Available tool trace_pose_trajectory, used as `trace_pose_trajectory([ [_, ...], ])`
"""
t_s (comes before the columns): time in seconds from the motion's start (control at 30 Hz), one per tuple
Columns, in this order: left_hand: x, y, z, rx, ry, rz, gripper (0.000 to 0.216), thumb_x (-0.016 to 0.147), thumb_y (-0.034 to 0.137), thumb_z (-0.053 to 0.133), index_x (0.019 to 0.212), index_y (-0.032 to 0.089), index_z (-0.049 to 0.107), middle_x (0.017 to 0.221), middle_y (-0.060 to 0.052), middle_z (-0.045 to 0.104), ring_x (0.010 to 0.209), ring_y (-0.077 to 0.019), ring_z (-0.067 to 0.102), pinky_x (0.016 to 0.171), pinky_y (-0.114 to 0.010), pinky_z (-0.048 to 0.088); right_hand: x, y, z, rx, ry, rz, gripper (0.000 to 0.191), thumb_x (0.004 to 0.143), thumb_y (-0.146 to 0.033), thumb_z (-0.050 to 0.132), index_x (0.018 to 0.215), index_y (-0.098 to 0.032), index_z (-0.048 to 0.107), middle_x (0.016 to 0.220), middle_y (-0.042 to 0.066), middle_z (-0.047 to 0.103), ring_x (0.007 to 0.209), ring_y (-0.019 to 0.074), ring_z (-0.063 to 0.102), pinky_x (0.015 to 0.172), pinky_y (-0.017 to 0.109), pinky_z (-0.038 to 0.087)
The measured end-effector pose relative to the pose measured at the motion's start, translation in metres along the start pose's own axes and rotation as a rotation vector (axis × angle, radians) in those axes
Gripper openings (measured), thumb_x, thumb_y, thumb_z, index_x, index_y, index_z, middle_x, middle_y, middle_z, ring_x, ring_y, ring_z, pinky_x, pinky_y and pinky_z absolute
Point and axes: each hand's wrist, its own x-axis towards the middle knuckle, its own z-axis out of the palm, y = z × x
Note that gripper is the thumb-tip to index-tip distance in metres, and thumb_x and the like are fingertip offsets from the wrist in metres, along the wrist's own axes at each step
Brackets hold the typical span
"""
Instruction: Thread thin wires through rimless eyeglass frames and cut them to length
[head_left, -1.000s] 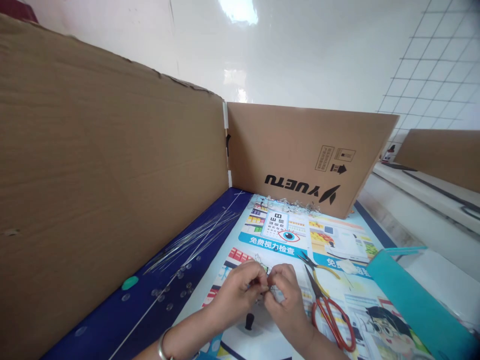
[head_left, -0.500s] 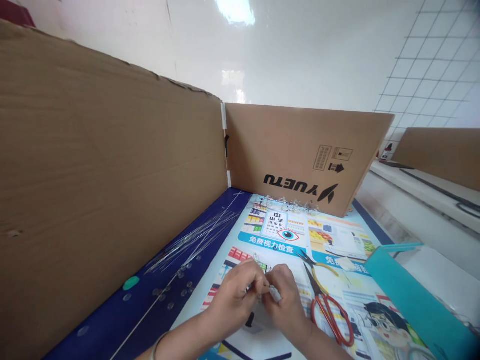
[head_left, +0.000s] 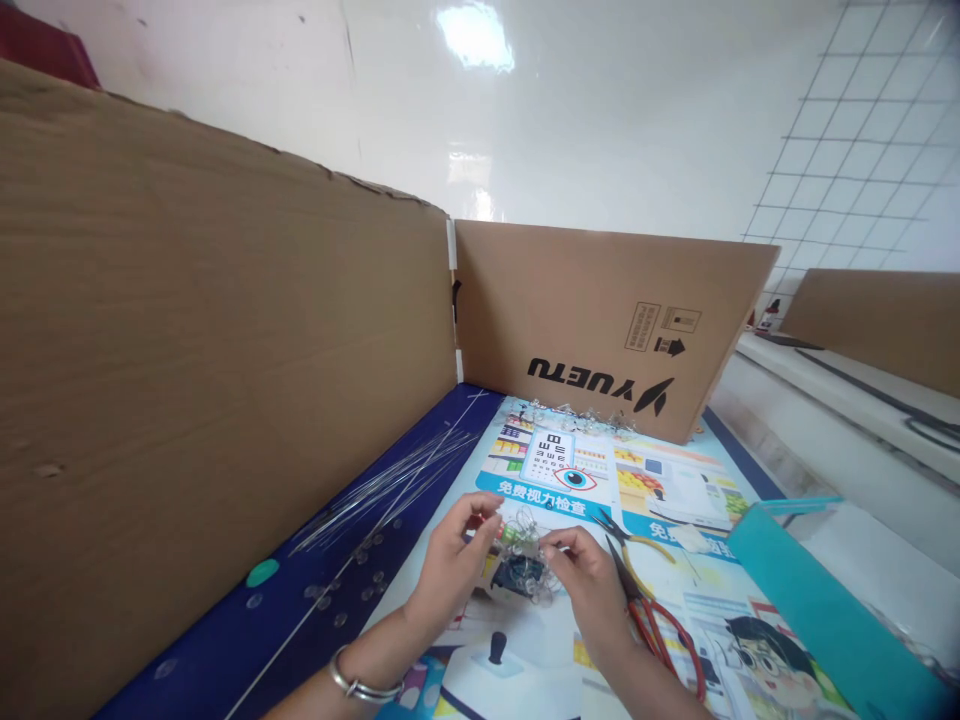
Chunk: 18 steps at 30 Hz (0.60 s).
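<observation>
My left hand (head_left: 448, 568) and my right hand (head_left: 592, 580) are raised a little above a printed poster mat (head_left: 675, 480), holding between them a small cluster of clear beads on thin wire (head_left: 523, 560) with a green bead in it. Each hand pinches one side of the cluster with thumb and forefinger. A metal bangle (head_left: 360, 686) sits on my left wrist. Just right of my right hand lie red-handled scissors (head_left: 664, 630) and yellow-handled pliers (head_left: 637, 535).
Tall cardboard panels stand at the left (head_left: 225, 380) and at the back (head_left: 600, 320). A bundle of thin wires (head_left: 390, 480) and loose clear beads (head_left: 337, 590) lie on the dark blue strip. A teal box (head_left: 825, 610) stands at the right. More clear beads (head_left: 577, 415) lie by the back panel.
My hands have moved apart and lifted slightly, so the bead cluster between them now shows. The view has tilted a little downward.
</observation>
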Motion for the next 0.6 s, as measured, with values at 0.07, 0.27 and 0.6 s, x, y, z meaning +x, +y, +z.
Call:
trace_pose_trajectory([
  [0.07,0.004,-0.015,0.000,-0.043,0.062,-0.061,0.019,0.083,0.030,0.050,0.097,0.019,0.055,0.100,-0.005,0.059,0.090,-0.0186,0.055,0.080,-0.029,0.042,0.004,0.002,-0.004,0.078,0.036,0.058,0.011,0.076,-0.030,0.062,0.077,-0.019,0.061,0.077,0.001,0.061,0.076,0.0180,0.052,0.071,0.028,0.038],
  [0.27,0.006,-0.044,0.007,-0.072,-0.045,-0.123,0.026,0.080,0.040,0.051,0.092,0.017,0.056,0.087,-0.004,0.060,0.079,-0.0172,0.055,0.072,-0.027,0.042,0.020,0.006,-0.017,0.235,0.117,0.095,0.014,0.073,-0.033,0.065,0.076,-0.019,0.061,0.071,-0.001,0.061,0.067,0.0138,0.050,0.065,0.025,0.038],
  [0.6,0.004,-0.050,0.022,0.023,-0.277,-0.179,0.035,0.075,0.051,0.052,0.074,0.016,0.053,0.057,0.003,0.050,0.053,-0.0111,0.043,0.053,-0.022,0.034,0.069,0.031,-0.080,0.477,0.275,0.187,0.015,0.083,-0.028,0.058,0.086,-0.014,0.058,0.077,-0.001,0.060,0.063,0.0101,0.056,0.057,0.023,0.046],
])
